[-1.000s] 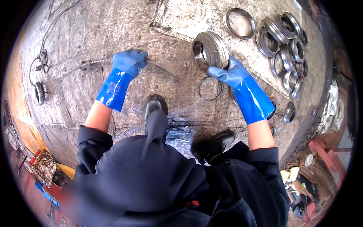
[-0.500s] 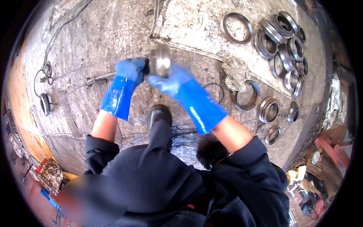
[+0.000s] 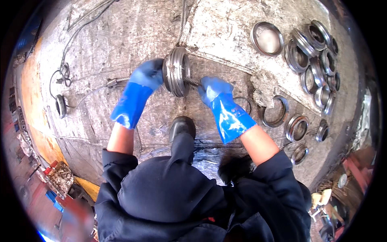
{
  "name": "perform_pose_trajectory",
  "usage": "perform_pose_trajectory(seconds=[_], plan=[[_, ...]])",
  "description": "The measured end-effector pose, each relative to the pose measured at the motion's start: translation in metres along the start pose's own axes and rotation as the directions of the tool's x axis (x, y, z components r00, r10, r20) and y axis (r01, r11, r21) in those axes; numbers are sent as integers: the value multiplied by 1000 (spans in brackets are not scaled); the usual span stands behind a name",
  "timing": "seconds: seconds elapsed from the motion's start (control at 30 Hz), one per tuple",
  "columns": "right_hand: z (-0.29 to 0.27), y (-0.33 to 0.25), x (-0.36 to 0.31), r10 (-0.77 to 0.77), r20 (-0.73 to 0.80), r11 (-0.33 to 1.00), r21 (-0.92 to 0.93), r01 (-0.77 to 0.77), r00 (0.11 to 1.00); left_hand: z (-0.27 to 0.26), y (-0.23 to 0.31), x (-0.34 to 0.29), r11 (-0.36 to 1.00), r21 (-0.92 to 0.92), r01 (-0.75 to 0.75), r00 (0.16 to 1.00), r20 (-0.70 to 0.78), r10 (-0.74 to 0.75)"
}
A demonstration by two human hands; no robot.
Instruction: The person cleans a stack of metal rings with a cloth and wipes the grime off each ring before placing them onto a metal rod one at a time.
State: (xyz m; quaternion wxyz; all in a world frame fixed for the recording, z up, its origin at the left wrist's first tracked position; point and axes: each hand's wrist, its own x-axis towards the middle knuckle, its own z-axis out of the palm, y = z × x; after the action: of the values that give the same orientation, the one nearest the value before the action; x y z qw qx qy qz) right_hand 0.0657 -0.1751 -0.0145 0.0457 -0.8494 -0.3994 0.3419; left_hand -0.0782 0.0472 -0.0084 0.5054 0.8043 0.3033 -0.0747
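A thick grooved steel ring (image 3: 175, 74), or rings pressed together, stands on edge between my gloved hands, threaded on a wire rope (image 3: 193, 82). My left hand (image 3: 149, 74) is closed around the rope on the ring's left side, with its fingertips against the ring and partly hidden. From that hand the rope runs left to a metal end piece (image 3: 111, 82). On the other side, my right hand (image 3: 213, 89) grips the rope where it comes out of the bore. Both hands wear blue rubber gloves.
Several steel rings lie piled (image 3: 314, 56) at the right, with a larger ring (image 3: 267, 39) beside them. More loose rings (image 3: 297, 128) rest nearer me. A crumpled rag (image 3: 264, 90) lies right of my right hand. Another rope (image 3: 182, 22) stretches away beyond the ring; a thin cable (image 3: 64, 60) trails at far left.
My right hand has let go of the ring and moved right, taking hold of the rope. The rope now passes through the ring. The whole view has shifted slightly.
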Motion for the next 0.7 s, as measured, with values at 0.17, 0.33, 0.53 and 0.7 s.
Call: perform_pose_trajectory(seconds=[0.17, 0.33, 0.53, 0.7], plan=[[4, 5, 0, -29, 79, 992, -121, 39, 996, -5, 36, -16, 732, -665, 148, 981, 7, -192], [11, -9, -9, -37, -9, 979, -200, 34, 999, 52, 123, -29, 947, -34, 318, 914, -253, -316], [-21, -1, -32, -51, -27, 957, -288, 41, 998, 33, 78, -23, 922, -246, 299, 922, -174, -345], [-61, 8, -36, -181, -176, 900, -426, 91, 968, -22, 58, -75, 912, -63, 404, 896, -171, -409]])
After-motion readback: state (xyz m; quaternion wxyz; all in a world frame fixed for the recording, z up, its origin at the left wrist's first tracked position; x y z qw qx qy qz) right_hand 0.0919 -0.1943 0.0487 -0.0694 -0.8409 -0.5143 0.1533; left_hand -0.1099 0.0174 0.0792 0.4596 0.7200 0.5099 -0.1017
